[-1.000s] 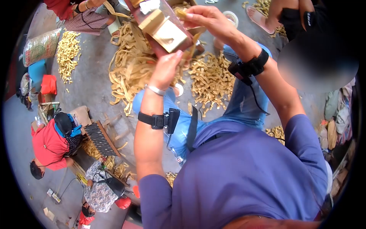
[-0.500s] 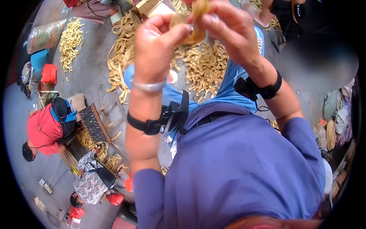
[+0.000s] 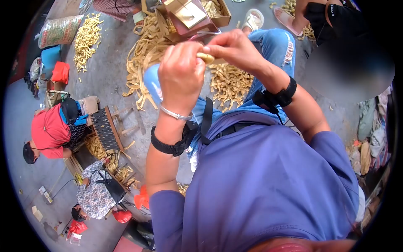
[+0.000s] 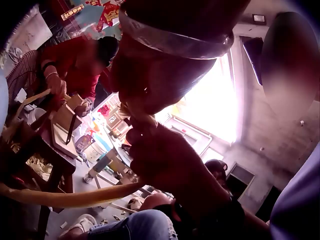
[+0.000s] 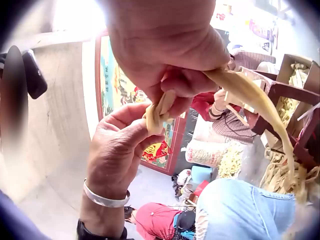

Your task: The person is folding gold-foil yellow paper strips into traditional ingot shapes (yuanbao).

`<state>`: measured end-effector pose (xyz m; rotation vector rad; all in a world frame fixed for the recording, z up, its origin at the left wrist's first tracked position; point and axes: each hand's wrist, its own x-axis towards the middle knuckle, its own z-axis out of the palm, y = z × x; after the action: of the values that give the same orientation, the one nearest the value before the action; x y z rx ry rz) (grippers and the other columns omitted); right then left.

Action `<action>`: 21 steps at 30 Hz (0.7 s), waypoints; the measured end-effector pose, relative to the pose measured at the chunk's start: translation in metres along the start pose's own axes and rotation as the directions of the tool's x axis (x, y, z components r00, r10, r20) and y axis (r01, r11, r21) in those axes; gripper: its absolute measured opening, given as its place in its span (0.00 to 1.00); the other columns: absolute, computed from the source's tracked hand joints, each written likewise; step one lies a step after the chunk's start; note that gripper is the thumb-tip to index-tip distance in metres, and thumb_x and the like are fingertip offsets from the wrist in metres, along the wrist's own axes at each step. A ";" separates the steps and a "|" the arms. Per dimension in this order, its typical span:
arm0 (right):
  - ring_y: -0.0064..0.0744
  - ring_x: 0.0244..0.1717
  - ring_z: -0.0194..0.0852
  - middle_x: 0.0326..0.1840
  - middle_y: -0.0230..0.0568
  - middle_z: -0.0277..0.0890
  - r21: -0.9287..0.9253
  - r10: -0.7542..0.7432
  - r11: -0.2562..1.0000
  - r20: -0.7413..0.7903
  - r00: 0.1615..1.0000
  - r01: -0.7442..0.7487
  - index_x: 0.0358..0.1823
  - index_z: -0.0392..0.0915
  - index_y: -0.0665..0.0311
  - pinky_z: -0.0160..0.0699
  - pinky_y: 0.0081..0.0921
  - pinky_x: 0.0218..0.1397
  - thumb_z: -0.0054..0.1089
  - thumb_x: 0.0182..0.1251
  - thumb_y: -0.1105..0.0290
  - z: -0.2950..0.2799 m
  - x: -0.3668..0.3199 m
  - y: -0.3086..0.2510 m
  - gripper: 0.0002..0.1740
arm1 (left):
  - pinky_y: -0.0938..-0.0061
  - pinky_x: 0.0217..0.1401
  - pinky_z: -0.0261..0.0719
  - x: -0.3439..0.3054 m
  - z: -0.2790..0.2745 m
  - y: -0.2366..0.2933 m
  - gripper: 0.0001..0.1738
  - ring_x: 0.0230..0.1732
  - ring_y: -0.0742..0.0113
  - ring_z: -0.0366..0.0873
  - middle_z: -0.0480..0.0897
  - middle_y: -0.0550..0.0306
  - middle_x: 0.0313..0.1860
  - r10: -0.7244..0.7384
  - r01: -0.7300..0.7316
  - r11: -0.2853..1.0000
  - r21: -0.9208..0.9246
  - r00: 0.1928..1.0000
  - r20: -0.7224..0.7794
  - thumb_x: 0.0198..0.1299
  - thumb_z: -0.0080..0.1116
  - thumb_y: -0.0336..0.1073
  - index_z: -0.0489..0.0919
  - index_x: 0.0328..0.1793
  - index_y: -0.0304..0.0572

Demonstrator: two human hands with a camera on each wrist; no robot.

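Observation:
Between both hands is a long, flat yellowish strip (image 5: pixel 255 100) that looks soft, with a looped, knot-like part (image 5: pixel 156 121) at the fingertips. My left hand (image 3: pixel 182 69), above a silver bracelet, pinches this loop between thumb and fingers. Close against it, my right hand (image 3: pixel 237 48) grips the strip with curled fingers. In the right wrist view the strip's long tail hangs from the right hand toward the floor pile. A heap of short knotted pieces (image 3: pixel 230 84) lies on the floor between the knees, below the hands.
Long loose strips (image 3: pixel 145 56) are piled at the left knee. Beyond the hands stand a dark red stand with a wooden block (image 3: pixel 187 13) and a cardboard box (image 3: pixel 224 19). A full sack (image 3: pixel 61 31) and another pile (image 3: pixel 87 42) lie left. Several people sit around.
The hands have drawn back from the wooden block toward the body. The left hand has come up to meet the right and now pinches the strip, whose loop has become smaller.

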<state>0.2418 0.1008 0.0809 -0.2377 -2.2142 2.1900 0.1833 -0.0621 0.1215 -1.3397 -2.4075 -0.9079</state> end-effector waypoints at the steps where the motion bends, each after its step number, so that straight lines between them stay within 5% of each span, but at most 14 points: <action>1: 0.12 0.22 0.66 0.24 0.26 0.75 0.069 -0.019 0.997 0.051 0.999 0.015 0.34 0.83 0.65 0.62 0.12 0.22 0.67 0.61 0.66 0.000 -0.005 -0.001 0.09 | 0.64 0.39 0.75 -0.002 0.000 -0.001 0.10 0.37 0.56 0.76 0.80 0.54 0.33 -0.012 0.012 1.000 -0.014 0.999 0.050 0.45 0.60 0.25 0.79 0.36 0.42; 5: 0.15 0.31 0.67 0.30 0.28 0.75 0.076 -0.269 0.962 0.116 0.956 0.262 0.32 0.83 0.69 0.60 0.14 0.29 0.69 0.58 0.63 -0.003 -0.010 0.011 0.14 | 0.69 0.30 0.74 -0.001 0.000 0.003 0.06 0.26 0.59 0.75 0.77 0.54 0.27 -0.188 0.205 0.937 -0.284 0.978 0.086 0.48 0.63 0.27 0.78 0.33 0.41; 8: 0.15 0.31 0.66 0.34 0.29 0.73 0.293 -0.180 0.947 0.138 0.974 0.134 0.34 0.82 0.70 0.60 0.14 0.28 0.65 0.58 0.70 -0.004 -0.019 0.009 0.09 | 0.81 0.29 0.72 -0.006 0.003 0.006 0.05 0.26 0.79 0.73 0.78 0.62 0.27 -0.442 0.452 0.759 -0.468 0.886 0.139 0.51 0.62 0.22 0.78 0.32 0.38; 12: 0.13 0.29 0.64 0.39 0.29 0.71 0.553 -0.040 0.832 0.133 0.990 -0.040 0.36 0.81 0.70 0.61 0.13 0.26 0.59 0.61 0.73 0.006 -0.028 0.016 0.07 | 0.82 0.32 0.73 -0.020 0.014 0.009 0.07 0.29 0.78 0.73 0.75 0.62 0.29 -0.369 0.324 0.846 -0.423 0.929 -0.026 0.50 0.62 0.20 0.75 0.32 0.36; 15: 0.12 0.28 0.62 0.40 0.30 0.71 0.538 -0.022 0.841 0.144 0.989 -0.059 0.38 0.81 0.70 0.58 0.13 0.24 0.55 0.63 0.74 0.010 -0.033 0.022 0.08 | 0.81 0.33 0.73 -0.023 0.008 0.006 0.08 0.29 0.76 0.74 0.75 0.61 0.31 -0.318 0.327 0.819 -0.472 0.943 0.100 0.50 0.61 0.20 0.78 0.36 0.36; 19: 0.12 0.28 0.62 0.40 0.30 0.70 0.485 -0.077 0.874 0.138 0.988 0.000 0.40 0.81 0.68 0.58 0.12 0.25 0.57 0.66 0.72 0.009 -0.032 0.020 0.08 | 0.82 0.32 0.73 -0.025 0.010 0.001 0.17 0.28 0.74 0.73 0.75 0.59 0.31 -0.184 0.179 0.947 -0.265 0.983 0.005 0.48 0.60 0.18 0.83 0.46 0.39; 21: 0.14 0.31 0.64 0.40 0.30 0.70 0.437 -0.133 0.898 0.184 0.974 0.040 0.41 0.82 0.67 0.61 0.13 0.28 0.59 0.65 0.71 0.004 -0.031 0.019 0.08 | 0.82 0.29 0.72 -0.024 0.008 0.010 0.12 0.26 0.77 0.73 0.76 0.61 0.28 -0.373 0.343 0.873 -0.346 0.928 -0.021 0.50 0.61 0.19 0.82 0.41 0.37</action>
<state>0.2736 0.0928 0.0653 0.1069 -1.7031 2.6791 0.2051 -0.0697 0.1079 -0.9256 -2.5600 -1.5027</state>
